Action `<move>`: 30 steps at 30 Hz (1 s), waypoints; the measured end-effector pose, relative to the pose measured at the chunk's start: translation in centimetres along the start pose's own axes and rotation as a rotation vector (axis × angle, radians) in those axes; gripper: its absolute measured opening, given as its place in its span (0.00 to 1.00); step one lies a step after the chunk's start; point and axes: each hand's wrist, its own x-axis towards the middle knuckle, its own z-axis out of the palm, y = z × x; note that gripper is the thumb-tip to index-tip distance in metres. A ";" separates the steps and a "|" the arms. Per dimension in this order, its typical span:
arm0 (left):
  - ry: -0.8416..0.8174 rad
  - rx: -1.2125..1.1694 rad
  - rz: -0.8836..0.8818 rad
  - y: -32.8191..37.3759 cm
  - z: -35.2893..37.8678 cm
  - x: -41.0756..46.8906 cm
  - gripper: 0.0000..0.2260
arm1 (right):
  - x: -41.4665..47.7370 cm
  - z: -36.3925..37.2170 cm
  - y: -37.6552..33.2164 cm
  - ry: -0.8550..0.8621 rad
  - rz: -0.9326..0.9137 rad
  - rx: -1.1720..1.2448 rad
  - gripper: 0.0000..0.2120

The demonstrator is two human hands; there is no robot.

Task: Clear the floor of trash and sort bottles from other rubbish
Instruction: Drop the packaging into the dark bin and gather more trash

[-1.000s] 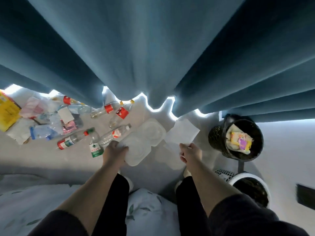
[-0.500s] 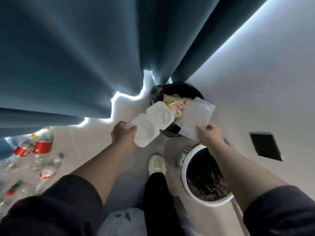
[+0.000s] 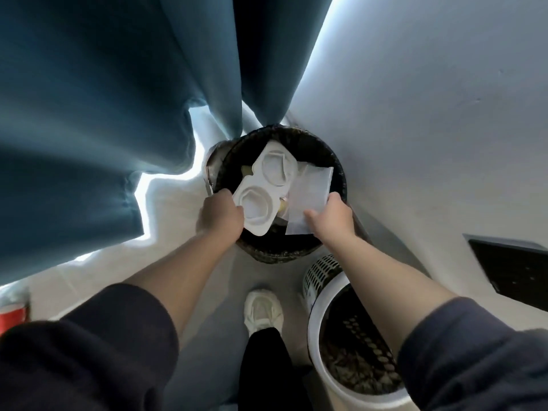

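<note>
Head view: both hands are over the black bin [image 3: 275, 256], which stands on the floor [image 3: 213, 292] where the curtain [image 3: 103, 114] meets the wall [image 3: 430, 114]. The left hand [image 3: 221, 216] grips the near edge of a white moulded tray [image 3: 267, 185]. Its fingers are curled round that edge, and their tips are hidden under the tray. The tray tilts into the bin's mouth, with its far end over the inside.

The right hand [image 3: 330, 216] pinches a white packet [image 3: 311, 192] by its near right part. The thumb lies on top and the other fingers are hidden beneath. The packet lies just beside the tray, also over the bin's mouth; whether the two touch is unclear.

Under them a few yellowish scraps show (too covered to name). Most of the bin's contents are hidden, and the forearms cover its near rim at both sides.

A white slotted basket [image 3: 312, 351] stands near the bin, to the right of a pale shoe [image 3: 262, 311]. The right forearm cuts across it, and its dark inside is hard to read.

At the left edge a bottle [image 3: 13, 310] with a red label is cut off and blurred. A dark panel [image 3: 516, 268] on the wall runs out of the picture at the right.
</note>
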 end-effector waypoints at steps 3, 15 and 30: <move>0.194 0.463 0.307 -0.2 -1.2 -0.6 0.18 | -0.8 0.3 0.2 0.128 -0.197 -0.301 0.35; -0.004 1.176 0.660 1.6 1.4 5.1 0.54 | 3.3 2.3 1.0 0.054 -0.571 -1.101 0.51; -0.094 1.340 0.605 1.6 7.8 10.1 0.52 | 10.0 8.1 0.6 -0.122 -0.434 -0.960 0.50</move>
